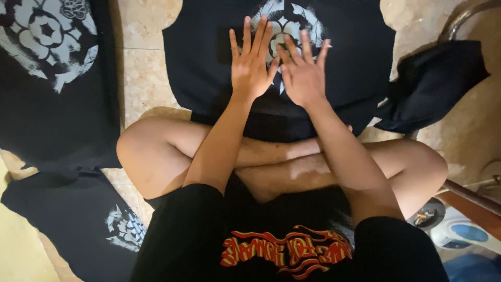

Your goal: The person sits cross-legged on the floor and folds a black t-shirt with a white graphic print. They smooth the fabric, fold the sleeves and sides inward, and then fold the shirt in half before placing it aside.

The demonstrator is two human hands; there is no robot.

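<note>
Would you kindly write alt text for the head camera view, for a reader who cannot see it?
A person sitting cross-legged on a tiled floor presses the left hand and right hand, fingers spread, flat onto a black printed T-shirt laid out in front. More black printed shirts lie at the left.

Head-mounted, looking steeply down from close above crossed legs (282, 162) onto near floor (146, 57); single view, nothing shared.
</note>
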